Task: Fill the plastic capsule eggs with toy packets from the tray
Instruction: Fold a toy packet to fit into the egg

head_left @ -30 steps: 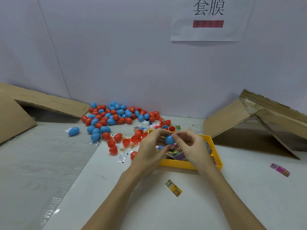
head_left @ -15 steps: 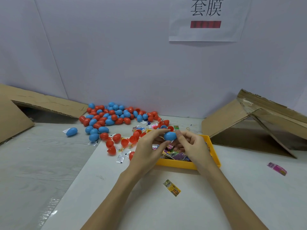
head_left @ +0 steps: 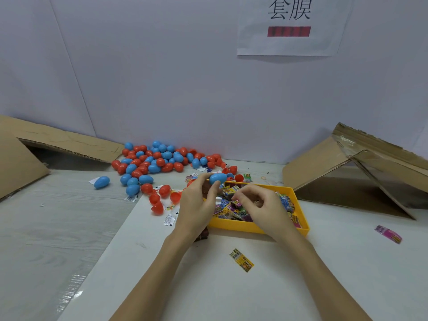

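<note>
The left hand (head_left: pixel 196 205) holds a closed blue capsule egg (head_left: pixel 217 178) between thumb and fingertips, raised just above the far left corner of the yellow tray (head_left: pixel 254 228). The right hand (head_left: pixel 261 207) hovers over the middle of the tray with its fingers curled downward, pinching a small toy packet (head_left: pixel 236 203) at the fingertips (the grip is partly hidden by the knuckles, but the packet's edge shows under them). The tray is full of colourful toy packets (head_left: pixel 228 210) lying in a loose heap.

Beyond the tray, against the white wall, a pile of blue and red capsule eggs (head_left: pixel 157 161) spreads over the tabletop (head_left: pixel 347 262). Some red halves lie open near the tray's left side (head_left: pixel 174 196), and one blue egg (head_left: pixel 102 182) sits apart to the left of the pile. A yellow packet (head_left: pixel 241 260) lies on the tabletop in front of the tray, between the two forearms, and a pink packet (head_left: pixel 388 234) lies well to the right. A small white sachet (head_left: pixel 169 220) rests just left of the left wrist.

Flattened cardboard boxes lean at both sides, one at the left (head_left: pixel 20 163) and one at the right (head_left: pixel 361 170). A paper sign (head_left: pixel 289 26) with printed characters and a red bar hangs on the wall.
</note>
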The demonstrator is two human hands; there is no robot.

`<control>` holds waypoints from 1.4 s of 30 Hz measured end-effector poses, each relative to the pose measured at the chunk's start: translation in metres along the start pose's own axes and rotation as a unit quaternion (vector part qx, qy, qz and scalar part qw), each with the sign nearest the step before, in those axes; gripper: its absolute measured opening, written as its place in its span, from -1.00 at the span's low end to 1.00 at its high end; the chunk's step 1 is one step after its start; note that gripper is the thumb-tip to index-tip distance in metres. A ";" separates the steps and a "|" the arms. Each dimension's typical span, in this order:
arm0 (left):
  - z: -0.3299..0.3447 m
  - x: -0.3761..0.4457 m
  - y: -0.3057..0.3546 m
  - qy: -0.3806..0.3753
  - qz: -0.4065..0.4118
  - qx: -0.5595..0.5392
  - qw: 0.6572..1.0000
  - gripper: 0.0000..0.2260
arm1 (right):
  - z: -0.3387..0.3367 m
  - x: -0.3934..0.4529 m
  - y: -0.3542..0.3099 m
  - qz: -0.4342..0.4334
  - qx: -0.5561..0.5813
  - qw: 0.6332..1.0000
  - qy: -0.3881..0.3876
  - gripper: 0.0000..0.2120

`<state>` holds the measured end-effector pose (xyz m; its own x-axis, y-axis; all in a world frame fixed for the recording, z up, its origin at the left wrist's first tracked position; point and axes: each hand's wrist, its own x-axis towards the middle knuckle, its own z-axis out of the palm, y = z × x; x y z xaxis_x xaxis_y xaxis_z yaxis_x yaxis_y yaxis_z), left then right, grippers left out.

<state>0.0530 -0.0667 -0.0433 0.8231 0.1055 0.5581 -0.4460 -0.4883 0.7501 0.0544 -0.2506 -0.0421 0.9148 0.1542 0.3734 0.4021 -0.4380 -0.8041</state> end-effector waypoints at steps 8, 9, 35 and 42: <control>0.002 0.002 -0.006 0.015 -0.009 0.054 0.998 -0.76 | 0.019 -0.005 0.007 -0.080 -0.237 0.968 -0.036 -0.67; 0.002 0.002 -0.007 0.013 -0.008 0.055 0.998 -0.75 | 0.019 -0.004 0.008 -0.081 -0.251 0.964 -0.025 -0.67; -0.001 0.007 -0.012 0.050 -0.030 0.056 0.997 -0.75 | 0.028 -0.012 -0.006 -0.077 -0.251 0.963 -0.068 -0.57; 0.000 0.005 -0.011 0.042 -0.030 0.059 0.997 -0.74 | 0.030 -0.010 -0.006 -0.081 -0.289 0.950 -0.083 -0.56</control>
<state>0.0624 -0.0603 -0.0486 0.8125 0.2072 0.5449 -0.3481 -0.5773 0.7386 0.0436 -0.2228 -0.0552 0.8560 0.3765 0.3542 0.4924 -0.8026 -0.3369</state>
